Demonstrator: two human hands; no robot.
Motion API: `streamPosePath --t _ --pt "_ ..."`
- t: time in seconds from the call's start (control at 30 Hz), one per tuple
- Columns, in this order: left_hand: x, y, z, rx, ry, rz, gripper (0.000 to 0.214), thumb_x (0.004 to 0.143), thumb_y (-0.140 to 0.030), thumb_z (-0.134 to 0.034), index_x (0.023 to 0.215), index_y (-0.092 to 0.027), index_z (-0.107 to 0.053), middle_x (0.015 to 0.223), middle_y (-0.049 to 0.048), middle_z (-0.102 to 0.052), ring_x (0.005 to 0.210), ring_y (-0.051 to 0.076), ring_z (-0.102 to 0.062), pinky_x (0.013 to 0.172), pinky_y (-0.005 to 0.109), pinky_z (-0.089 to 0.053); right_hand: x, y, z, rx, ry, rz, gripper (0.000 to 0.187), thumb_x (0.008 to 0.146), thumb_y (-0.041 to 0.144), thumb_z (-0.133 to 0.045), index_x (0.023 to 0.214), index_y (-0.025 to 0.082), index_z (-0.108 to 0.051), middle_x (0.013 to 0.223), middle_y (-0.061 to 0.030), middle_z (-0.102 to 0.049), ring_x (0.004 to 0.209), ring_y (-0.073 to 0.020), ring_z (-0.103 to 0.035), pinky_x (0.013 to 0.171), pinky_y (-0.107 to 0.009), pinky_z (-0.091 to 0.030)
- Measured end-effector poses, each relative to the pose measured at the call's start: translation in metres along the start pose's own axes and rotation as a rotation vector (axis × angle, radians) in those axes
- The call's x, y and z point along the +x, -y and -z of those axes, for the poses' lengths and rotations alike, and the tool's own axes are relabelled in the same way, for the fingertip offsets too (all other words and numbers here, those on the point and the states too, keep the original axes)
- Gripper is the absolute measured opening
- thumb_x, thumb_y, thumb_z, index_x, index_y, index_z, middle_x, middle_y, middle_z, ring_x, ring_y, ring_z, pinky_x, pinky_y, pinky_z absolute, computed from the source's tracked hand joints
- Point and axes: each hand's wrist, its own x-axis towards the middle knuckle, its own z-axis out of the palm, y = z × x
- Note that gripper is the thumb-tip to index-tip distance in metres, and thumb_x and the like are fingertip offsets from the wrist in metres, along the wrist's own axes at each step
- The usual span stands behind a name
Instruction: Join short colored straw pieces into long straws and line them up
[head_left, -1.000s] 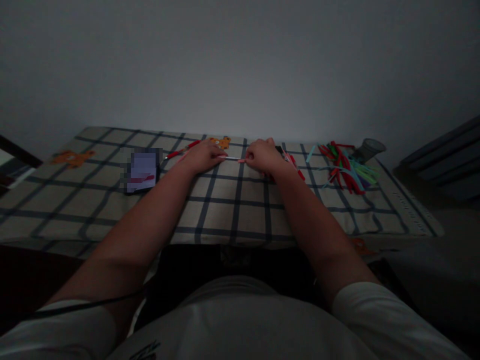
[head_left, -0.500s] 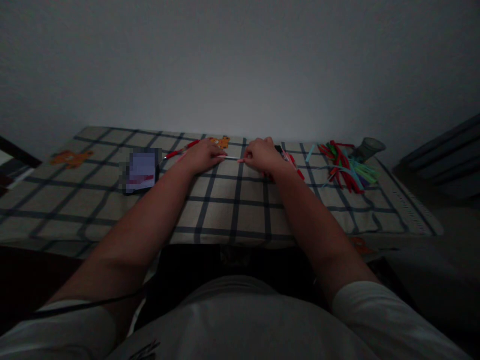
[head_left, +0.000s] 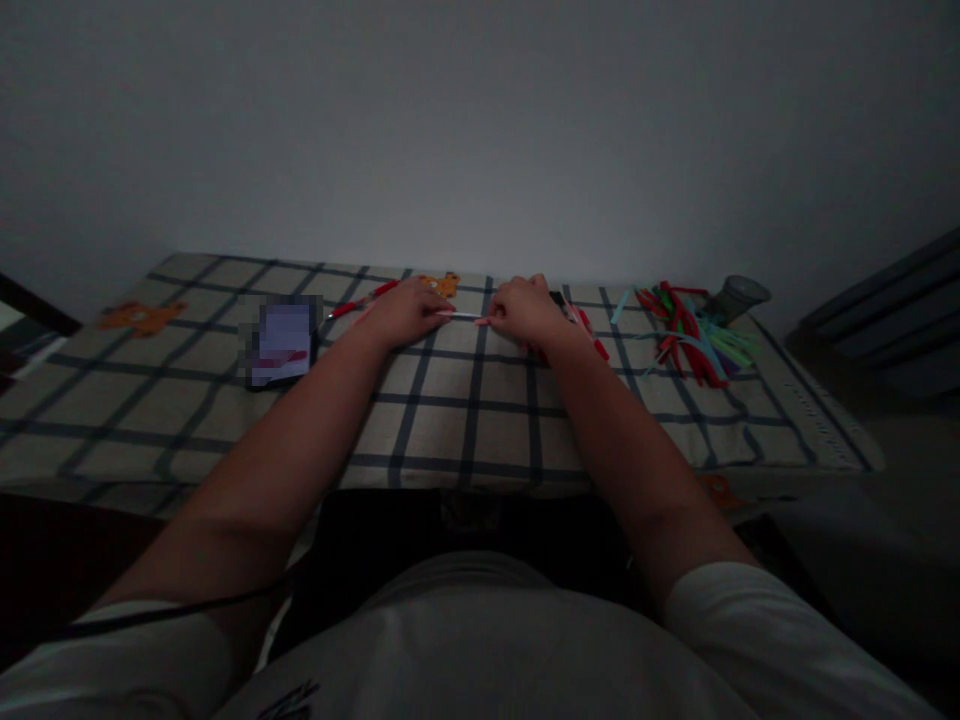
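Note:
A thin pale strip (head_left: 468, 316) runs level between my two hands, just above or on the checked cloth; which of these I cannot tell. At its left end my left hand (head_left: 409, 314) is closed, with fingertips pressed on the strip. The other end is pinched in the curled fingers of my right hand (head_left: 525, 310). Pinkish bits show at both sets of fingertips. A red pen (head_left: 346, 310) lies left of my left hand, partly covered by it. Behind my right wrist, red and pink pieces (head_left: 585, 325) and a dark object are partly hidden.
A phone-like device with a lit screen (head_left: 285, 335) stands at the left. On the right lies a pile of red, green and blue strips (head_left: 690, 340) beside a cup-like container (head_left: 739, 295). The checked tablecloth (head_left: 442, 430) reaches the wall behind.

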Motion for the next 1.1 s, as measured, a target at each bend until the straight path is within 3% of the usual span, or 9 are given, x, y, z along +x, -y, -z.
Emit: streamPosePath --t 0.5,1.1 --pt "0.0002 0.0006 -0.0004 -0.048 -0.015 -0.023 0.037 0.114 -0.041 -0.061 0.124 -0.027 -0.095 0.124 0.0067 -0.092 0.126 0.031 -0.078 0.12 0.049 -0.056 -0.0003 -0.002 -0.0004 -0.006 -0.022 -0.001 0.036 0.118 0.04 -0.068 0.124 0.017 -0.095 0.125 -0.0203 -0.087 0.127 -0.0379 -0.067 0.11 -0.05 -0.036" --pt "-0.0006 -0.001 0.0021 -0.033 -0.009 -0.007 0.039 0.116 -0.042 -0.06 0.131 -0.029 -0.094 0.13 0.0057 -0.092 0.133 0.03 -0.077 0.124 0.045 -0.055 -0.0007 0.0017 0.0006 -0.02 -0.023 0.002 0.034 0.119 0.037 -0.068 0.125 0.019 -0.095 0.128 -0.0205 -0.087 0.13 -0.0381 -0.067 0.112 -0.05 -0.035"
